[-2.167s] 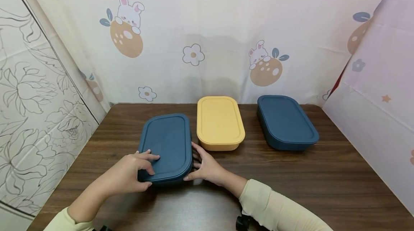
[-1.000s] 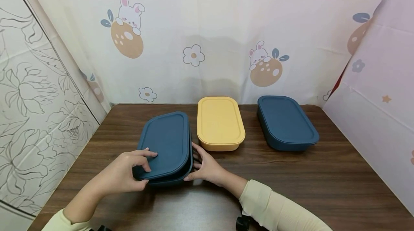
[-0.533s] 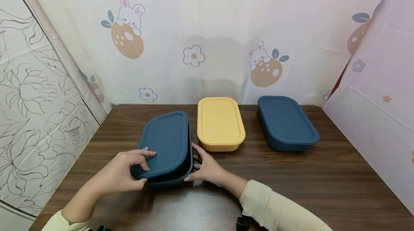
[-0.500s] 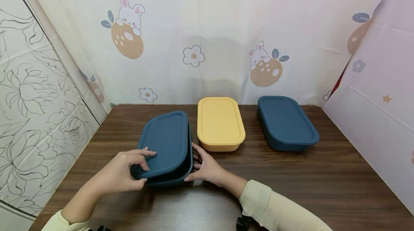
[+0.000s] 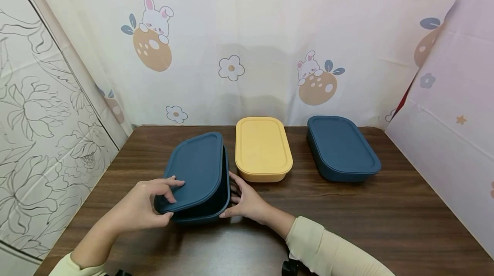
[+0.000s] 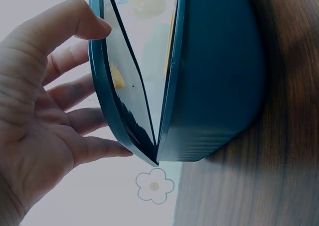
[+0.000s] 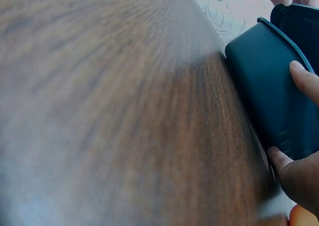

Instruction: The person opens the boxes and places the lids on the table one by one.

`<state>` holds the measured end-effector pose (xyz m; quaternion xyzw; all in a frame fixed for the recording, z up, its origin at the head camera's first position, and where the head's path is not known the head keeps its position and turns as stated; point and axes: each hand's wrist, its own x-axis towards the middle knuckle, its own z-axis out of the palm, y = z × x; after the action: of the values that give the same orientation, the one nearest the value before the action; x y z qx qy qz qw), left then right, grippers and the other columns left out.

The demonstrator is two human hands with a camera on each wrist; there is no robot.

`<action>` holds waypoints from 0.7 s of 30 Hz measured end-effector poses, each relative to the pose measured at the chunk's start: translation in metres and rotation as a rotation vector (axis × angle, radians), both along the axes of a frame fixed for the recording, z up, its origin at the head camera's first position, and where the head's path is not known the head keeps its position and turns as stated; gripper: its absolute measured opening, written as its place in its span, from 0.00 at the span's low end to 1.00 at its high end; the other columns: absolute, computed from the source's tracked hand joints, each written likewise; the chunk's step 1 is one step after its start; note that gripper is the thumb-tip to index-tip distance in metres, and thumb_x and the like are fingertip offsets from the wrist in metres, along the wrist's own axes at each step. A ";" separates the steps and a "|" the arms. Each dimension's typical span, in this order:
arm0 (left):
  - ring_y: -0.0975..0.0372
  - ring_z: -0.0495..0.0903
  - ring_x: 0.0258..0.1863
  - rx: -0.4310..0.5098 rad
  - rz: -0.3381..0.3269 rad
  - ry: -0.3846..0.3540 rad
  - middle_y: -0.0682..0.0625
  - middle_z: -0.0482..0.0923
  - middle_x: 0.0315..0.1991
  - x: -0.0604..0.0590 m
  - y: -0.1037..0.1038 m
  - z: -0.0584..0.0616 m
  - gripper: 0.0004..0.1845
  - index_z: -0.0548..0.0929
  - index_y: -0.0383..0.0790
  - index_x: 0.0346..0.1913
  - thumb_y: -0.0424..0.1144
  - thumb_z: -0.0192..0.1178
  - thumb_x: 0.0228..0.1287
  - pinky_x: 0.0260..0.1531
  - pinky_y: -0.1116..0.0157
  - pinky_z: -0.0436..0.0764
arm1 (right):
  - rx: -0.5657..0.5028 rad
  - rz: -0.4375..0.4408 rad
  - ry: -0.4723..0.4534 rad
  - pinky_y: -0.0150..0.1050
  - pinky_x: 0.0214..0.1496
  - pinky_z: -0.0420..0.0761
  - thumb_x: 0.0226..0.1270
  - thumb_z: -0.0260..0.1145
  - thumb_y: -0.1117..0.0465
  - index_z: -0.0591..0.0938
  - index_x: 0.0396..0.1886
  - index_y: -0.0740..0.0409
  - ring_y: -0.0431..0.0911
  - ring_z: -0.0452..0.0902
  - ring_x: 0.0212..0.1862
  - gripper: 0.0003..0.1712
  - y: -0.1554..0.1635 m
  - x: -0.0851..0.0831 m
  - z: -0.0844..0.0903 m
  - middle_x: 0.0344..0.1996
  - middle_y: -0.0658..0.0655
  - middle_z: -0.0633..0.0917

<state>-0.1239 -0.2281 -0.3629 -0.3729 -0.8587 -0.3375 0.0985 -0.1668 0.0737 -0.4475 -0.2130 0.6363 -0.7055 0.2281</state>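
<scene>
Three lidded rectangular food boxes are on the table. On the left blue box point(image 5: 200, 218), the lid point(image 5: 197, 168) is tilted up, leaving a dark gap along its right and near sides. My left hand point(image 5: 143, 203) pinches the lid's near-left corner, thumb at the edge and fingers over the top. In the left wrist view, lid point(image 6: 112, 94) and box body point(image 6: 214, 76) form a V with the thumb at the lid's rim. My right hand point(image 5: 248, 201) grips the body's right side near the front corner, thumb and fingers curved against the wall. The box's contents are hidden.
A yellow box point(image 5: 264, 147) stands close to the right of the tilted lid. Farther right is a second blue box point(image 5: 343, 145), closed. Behind the brown wooden table point(image 5: 328, 220) hangs a printed curtain point(image 5: 266, 31); a flower-patterned panel point(image 5: 42, 130) borders the left.
The lid, seated on the left box at first, has lifted and shifted left as my left hand moved slightly left with it. My right hand has stayed on the box body.
</scene>
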 end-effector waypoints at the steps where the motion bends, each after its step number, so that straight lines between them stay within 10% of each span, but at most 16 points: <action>1: 0.44 0.78 0.56 0.005 0.000 -0.004 0.51 0.82 0.52 0.000 0.000 0.000 0.24 0.78 0.60 0.29 0.26 0.75 0.35 0.56 0.78 0.68 | 0.000 0.000 0.002 0.46 0.58 0.77 0.48 0.75 0.77 0.47 0.78 0.53 0.58 0.70 0.63 0.64 0.000 0.000 0.000 0.72 0.65 0.60; 21: 0.39 0.74 0.58 0.121 -0.004 -0.099 0.46 0.82 0.54 0.001 -0.004 -0.001 0.25 0.80 0.56 0.31 0.22 0.74 0.37 0.47 0.76 0.75 | -0.016 0.013 0.014 0.46 0.57 0.78 0.49 0.75 0.77 0.47 0.78 0.53 0.58 0.71 0.63 0.64 0.000 0.000 -0.002 0.72 0.65 0.59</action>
<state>-0.1234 -0.2325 -0.3637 -0.3509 -0.8398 -0.4069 0.0777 -0.1671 0.0735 -0.4492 -0.2238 0.6307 -0.7077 0.2264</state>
